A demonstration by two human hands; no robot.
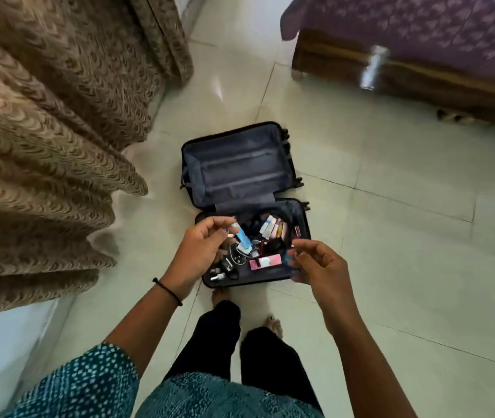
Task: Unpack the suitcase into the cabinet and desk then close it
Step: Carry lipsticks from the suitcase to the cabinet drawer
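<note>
The suitcase is laid open on the floor just beyond the hands, its far half bare and its near half yet to be cleared of toiletries; a blue-and-white tube is pinched by the left hand, while the curled right hand's hold cannot be told.

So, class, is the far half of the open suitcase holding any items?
No, the suitcase's far half is bare inside, with nothing lying in it.
</note>
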